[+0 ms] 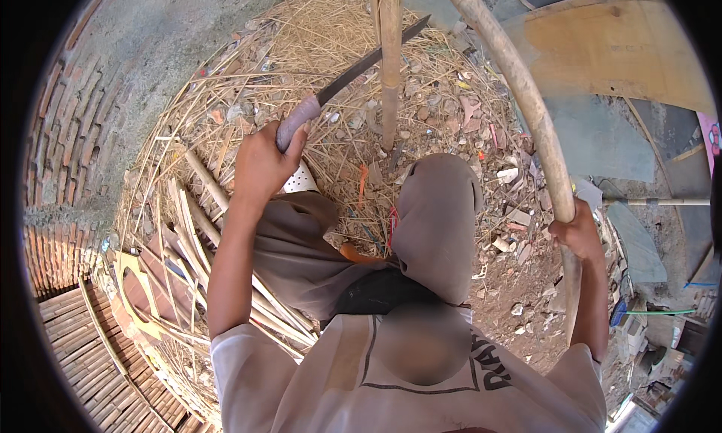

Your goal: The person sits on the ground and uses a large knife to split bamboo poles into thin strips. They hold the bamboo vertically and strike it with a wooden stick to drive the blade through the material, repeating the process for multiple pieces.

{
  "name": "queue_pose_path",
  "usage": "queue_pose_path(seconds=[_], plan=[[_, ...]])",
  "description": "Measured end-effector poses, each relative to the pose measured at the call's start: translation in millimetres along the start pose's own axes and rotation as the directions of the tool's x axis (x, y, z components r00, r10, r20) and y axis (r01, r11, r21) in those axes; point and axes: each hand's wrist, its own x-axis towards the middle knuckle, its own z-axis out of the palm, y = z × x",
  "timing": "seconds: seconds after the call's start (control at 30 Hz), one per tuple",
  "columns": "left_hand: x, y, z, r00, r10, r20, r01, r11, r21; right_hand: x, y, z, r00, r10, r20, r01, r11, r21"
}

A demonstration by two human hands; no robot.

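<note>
Mauve-grey grip (pixel 299 121) is filling the clenched fingers of the left hand (pixel 262 164), its long dark-bladed knife (pixel 350 75) slanting toward 1 o'clock. At 3, the right hand (pixel 579 231) is grasping a thick, curved tan pole (pixel 526 94). One upright bamboo post (pixel 389 91) is standing at 12; pale split strips (pixel 194 241) are lying at 8.

The left hand (pixel 260 162) grips a machete (pixel 353 72); the right hand (pixel 581 234) holds a thick, curved pole (pixel 528 89).
</note>
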Motion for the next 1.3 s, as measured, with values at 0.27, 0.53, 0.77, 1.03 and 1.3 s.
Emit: queue_pose_path(seconds=[0.27, 0.53, 0.77, 1.03, 1.3], plan=[[6.5, -11.4, -3.0, 0.996, -0.018, 0.082, 0.019, 1.000, -0.011, -12.2, -76.2, -61.1, 0.635, -0.492, -0.595, 0.680, 0.722, 0.129], [13.0, 24.2, 5.4, 0.988, 0.154, -0.007, -0.154, 0.988, 0.026, 51.3, -9.8, 40.0, 0.996, -0.003, 0.088, 0.005, 1.000, -0.024], [20.3, 41.2, 7.9, 0.979, 0.205, -0.012, -0.204, 0.977, 0.059, -37.6, -87.9, -117.4, 0.736, -0.520, -0.434, 0.588, 0.808, 0.029], [11.8, 43.1, 6.4, 0.980, 0.195, 0.040, -0.197, 0.978, 0.071, 44.6, -15.6, 15.9, 0.947, -0.187, -0.262, 0.232, 0.961, 0.154], [17.7, 40.9, 20.6, 0.985, 0.169, 0.041, -0.172, 0.982, 0.076, -10.3, -82.4, -156.9, 0.785, -0.441, -0.436, 0.392, 0.897, -0.203]])
